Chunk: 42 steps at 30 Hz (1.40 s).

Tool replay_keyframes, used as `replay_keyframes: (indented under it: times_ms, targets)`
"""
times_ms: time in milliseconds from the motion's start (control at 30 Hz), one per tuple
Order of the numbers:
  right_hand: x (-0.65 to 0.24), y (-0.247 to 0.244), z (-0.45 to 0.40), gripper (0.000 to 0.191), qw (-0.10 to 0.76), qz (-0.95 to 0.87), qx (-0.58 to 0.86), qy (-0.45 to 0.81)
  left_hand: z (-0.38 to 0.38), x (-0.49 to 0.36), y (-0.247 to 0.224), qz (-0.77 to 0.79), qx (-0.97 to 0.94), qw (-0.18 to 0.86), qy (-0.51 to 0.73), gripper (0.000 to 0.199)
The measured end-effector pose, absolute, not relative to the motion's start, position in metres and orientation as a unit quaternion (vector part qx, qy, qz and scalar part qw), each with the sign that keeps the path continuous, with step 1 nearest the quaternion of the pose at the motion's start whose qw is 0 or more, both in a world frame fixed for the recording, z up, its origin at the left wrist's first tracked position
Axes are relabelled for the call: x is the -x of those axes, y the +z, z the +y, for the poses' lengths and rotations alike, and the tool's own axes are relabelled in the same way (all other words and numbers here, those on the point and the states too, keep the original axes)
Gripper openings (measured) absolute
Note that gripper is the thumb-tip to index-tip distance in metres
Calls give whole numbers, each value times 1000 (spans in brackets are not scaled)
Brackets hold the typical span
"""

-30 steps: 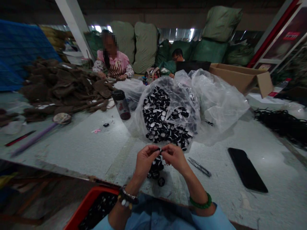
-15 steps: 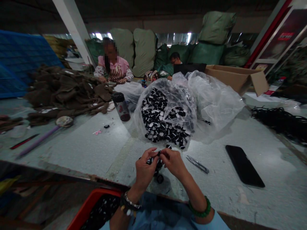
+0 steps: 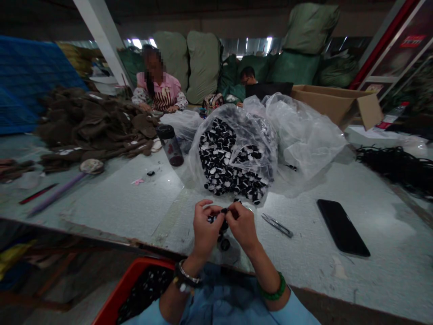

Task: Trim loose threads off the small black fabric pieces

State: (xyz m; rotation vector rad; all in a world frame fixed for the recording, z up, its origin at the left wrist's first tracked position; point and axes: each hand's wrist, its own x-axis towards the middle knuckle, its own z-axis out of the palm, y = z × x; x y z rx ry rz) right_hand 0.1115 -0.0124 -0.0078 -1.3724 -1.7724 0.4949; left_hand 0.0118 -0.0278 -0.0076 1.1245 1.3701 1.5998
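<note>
No readable lettering around the hands.
Far beyond them and to their right, a red sign carries pale characters too blurred to make out. Lower on that same side, the clear bottle shows a red label, any print on it illegible. Ahead of the hands and to their left, the dark tumbler bears reddish marks that cannot be told as text.
</note>
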Motion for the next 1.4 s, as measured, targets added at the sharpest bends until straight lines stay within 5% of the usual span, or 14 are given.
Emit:
replay_keyframes:
  times_ms: [133, 267, 467, 733, 1067, 1400]
  targets:
    - [-110, -5, -11, 7, 413, -710, 536, 196, -23, -1, -5, 416, -245, 613, 625, 41]
    - [-113, 0, -4, 7, 430, -657, 488, 382, -23, 9, -3, 352, -192, 719, 568, 36]
    - [-119, -1, -1, 1, 414, -429, 323, 735, -26, 12, 4, 356, -307, 675, 568, 35]
    - [-124, -10, -4, 9, 356, -379, 212, 828, -29, 6, 9, 403, -387, 610, 563, 29]
    - [-129, -2, -6, 12, 510, -526, 400, 551, -26, -1, 5, 417, -350, 591, 595, 24]
    - [-118, 6, -23, 14, 428, -719, 489, 247, -29, -8, 4, 452, -383, 510, 623, 29]
